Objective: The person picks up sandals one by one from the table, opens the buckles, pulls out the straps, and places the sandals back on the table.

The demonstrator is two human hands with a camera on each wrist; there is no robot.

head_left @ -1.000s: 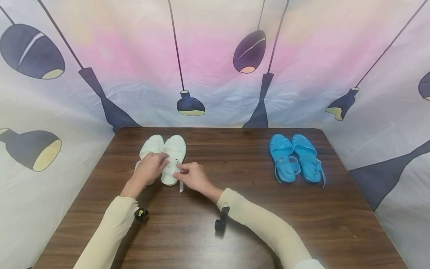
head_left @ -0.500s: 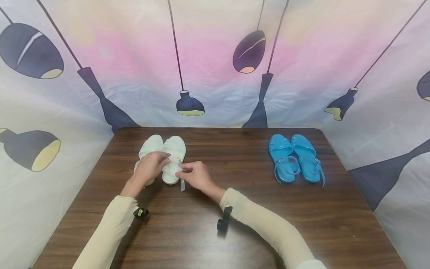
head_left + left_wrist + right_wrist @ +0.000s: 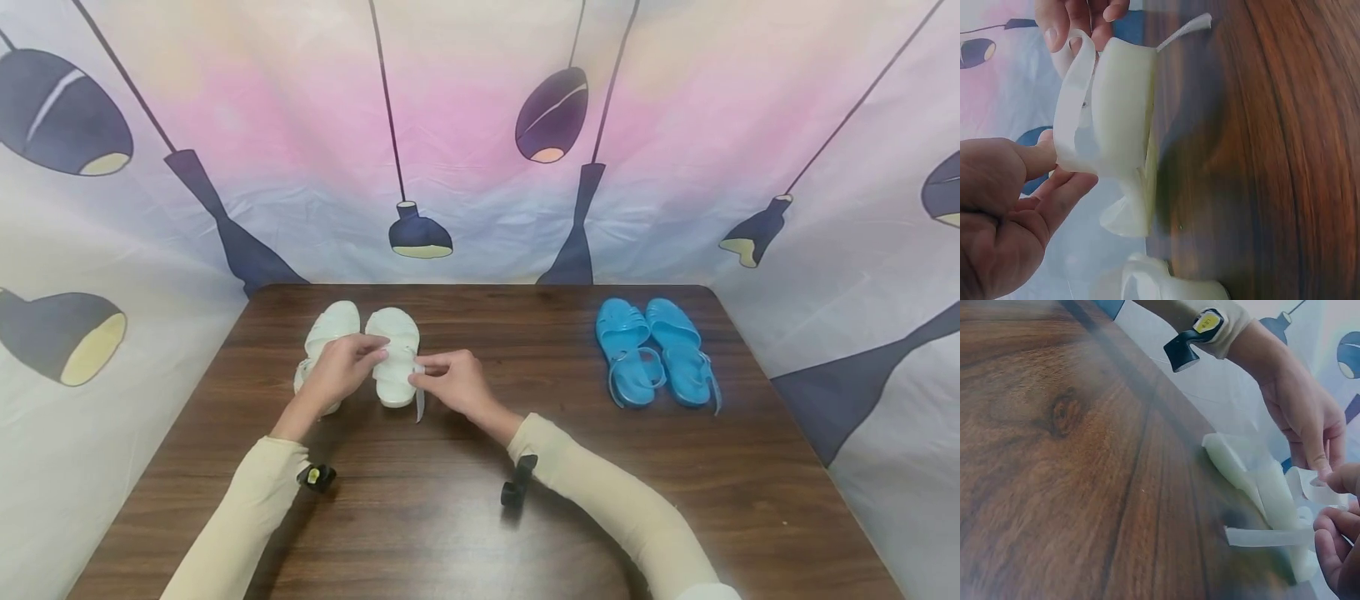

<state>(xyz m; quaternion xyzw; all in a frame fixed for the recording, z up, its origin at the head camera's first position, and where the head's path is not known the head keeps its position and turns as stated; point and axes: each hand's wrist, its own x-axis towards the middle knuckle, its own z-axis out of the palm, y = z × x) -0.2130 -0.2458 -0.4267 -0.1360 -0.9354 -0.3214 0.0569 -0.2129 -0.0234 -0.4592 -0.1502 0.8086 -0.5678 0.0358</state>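
Two white sandals stand at the table's back left. My left hand [image 3: 343,367] reaches over the left sandal [image 3: 333,325] and pinches the ankle strap [image 3: 1067,131] of the right sandal [image 3: 393,329] between thumb and fingers. At the outer side of that same sandal, my right hand [image 3: 456,382] pinches the strap near its fastening, thumb against forefinger. A loose strap end [image 3: 1269,537] sticks out below the right fingers. The strap arches above the footbed in the left wrist view. My left hand and wrist partly hide the left sandal.
A pair of blue sandals [image 3: 624,323] stands side by side at the back right of the brown wooden table [image 3: 510,333]. Behind the table hangs a cloth [image 3: 480,167] printed with lamps. Each wrist wears a black camera mount [image 3: 517,487].
The right white sandal has shifted slightly right, leaving a gap beside the left one. Both hands moved with it, the right hand further, still pinching the strap. The head view turned slightly right.
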